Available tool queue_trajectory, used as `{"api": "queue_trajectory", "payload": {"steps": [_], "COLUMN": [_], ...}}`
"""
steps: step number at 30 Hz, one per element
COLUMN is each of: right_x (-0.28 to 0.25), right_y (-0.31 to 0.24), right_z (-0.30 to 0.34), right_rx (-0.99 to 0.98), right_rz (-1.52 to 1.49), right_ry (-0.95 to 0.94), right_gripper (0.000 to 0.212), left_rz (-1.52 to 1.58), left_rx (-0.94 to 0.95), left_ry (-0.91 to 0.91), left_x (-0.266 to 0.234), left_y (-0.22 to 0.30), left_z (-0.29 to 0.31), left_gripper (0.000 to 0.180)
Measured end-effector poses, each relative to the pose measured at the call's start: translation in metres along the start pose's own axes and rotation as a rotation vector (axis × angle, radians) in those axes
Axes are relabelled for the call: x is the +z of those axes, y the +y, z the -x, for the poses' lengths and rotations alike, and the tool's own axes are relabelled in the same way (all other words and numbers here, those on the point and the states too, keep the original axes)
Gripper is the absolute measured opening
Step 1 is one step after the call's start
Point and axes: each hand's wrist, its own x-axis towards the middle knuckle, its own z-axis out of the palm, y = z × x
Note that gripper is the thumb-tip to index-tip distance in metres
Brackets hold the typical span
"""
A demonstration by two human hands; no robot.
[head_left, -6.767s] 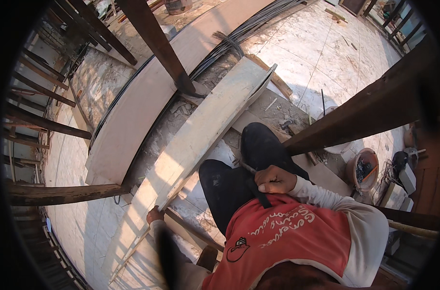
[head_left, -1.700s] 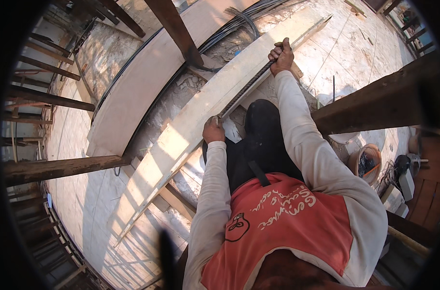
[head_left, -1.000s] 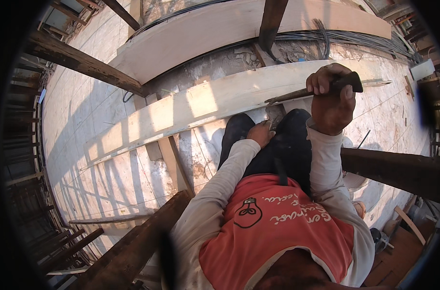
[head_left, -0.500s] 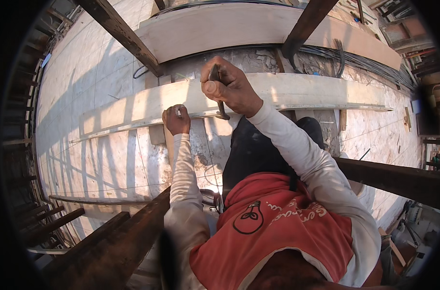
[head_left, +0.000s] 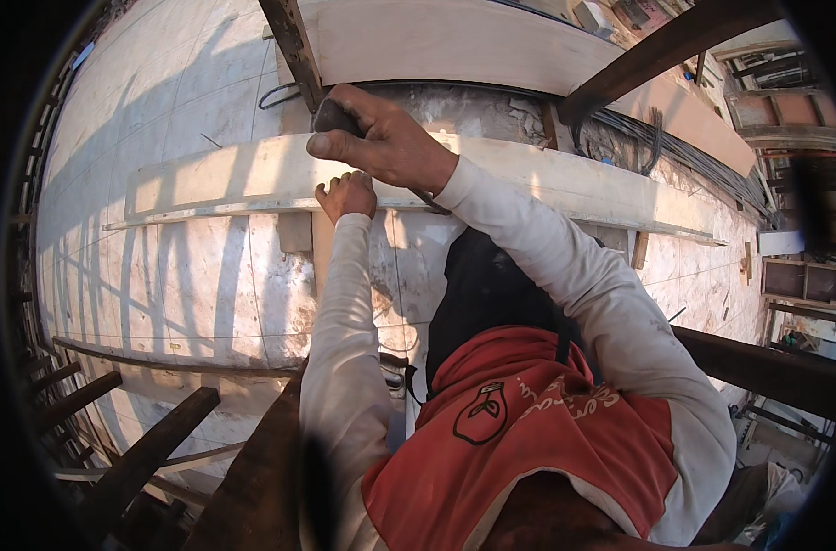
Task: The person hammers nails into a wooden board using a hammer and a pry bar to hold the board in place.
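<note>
In my right hand (head_left: 395, 151) is a hammer (head_left: 335, 118), its dark grip end showing past the thumb and its lower part running down behind the wrist. That hand is raised over a long pale wooden board (head_left: 528, 179). My left hand (head_left: 349, 196) is just below and left of it, at the board's near edge. Its fingers are curled onto the board, with the thumb to the left. What lies between those fingers, if anything, is too small to make out.
Beyond the board are a wider pale panel (head_left: 436, 41) and a bundle of dark rods (head_left: 703, 170). Dark timber posts (head_left: 294, 50) slant in at the far side, and another beam (head_left: 767, 358) crosses at right. A short wood block (head_left: 296, 232) sits under the board.
My right hand has moved left with the hammer, which now tilts more, over my left hand. The left fingers look less tightly bunched. The whole view has shifted somewhat.
</note>
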Motion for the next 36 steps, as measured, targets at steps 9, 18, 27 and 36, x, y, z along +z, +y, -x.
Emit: {"api": "queue_trajectory", "payload": {"steps": [9,18,27,36], "right_x": [0.039,-0.029,-0.077,-0.228], "right_y": [0.012,-0.051,-0.058,0.019], "right_z": [-0.043,0.016,0.094,0.351], "right_rx": [0.061,0.176,0.085,-0.254], "right_rz": [0.045,-0.304,-0.248,-0.591], "right_ry": [-0.087,-0.180,-0.085,0.943], "right_gripper": [0.051,0.034,0.035,0.037], "left_rz": [-0.020,0.015,-0.047,0.164], "left_rx": [-0.025,0.006,-0.041,0.114], "left_ry": [0.032,0.044,-0.039,0.036], "left_x": [0.021,0.004,0.008,0.013], "left_y": [-0.004,-0.005,-0.010,0.005], "left_z": [-0.002,-0.006,-0.004,0.017], "left_gripper": [0.034,0.035,0.040,0.025]}}
